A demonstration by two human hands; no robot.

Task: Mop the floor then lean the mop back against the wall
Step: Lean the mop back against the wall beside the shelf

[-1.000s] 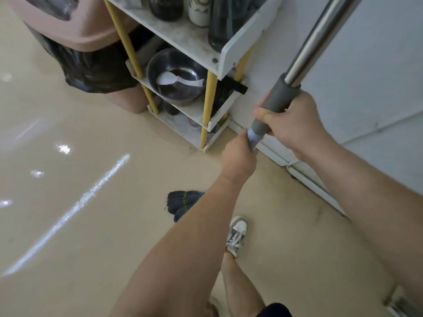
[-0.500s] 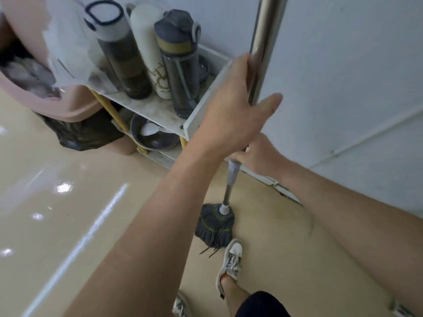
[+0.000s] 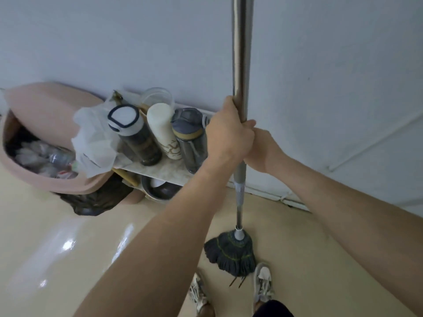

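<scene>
Both hands clasp an upright mop pole (image 3: 240,65), the left hand (image 3: 229,133) above the right hand (image 3: 263,149), its dark mop head (image 3: 231,255) on the glossy floor (image 3: 57,259) between two sneakers; nearby bottles (image 3: 135,136) show no legible lettering.

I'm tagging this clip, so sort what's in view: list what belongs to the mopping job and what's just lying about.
Job: mop handle, mop head, left hand, right hand, floor, wall.

Lying about: pink bin, shelf rack, three bottles, metal bowl.
</scene>
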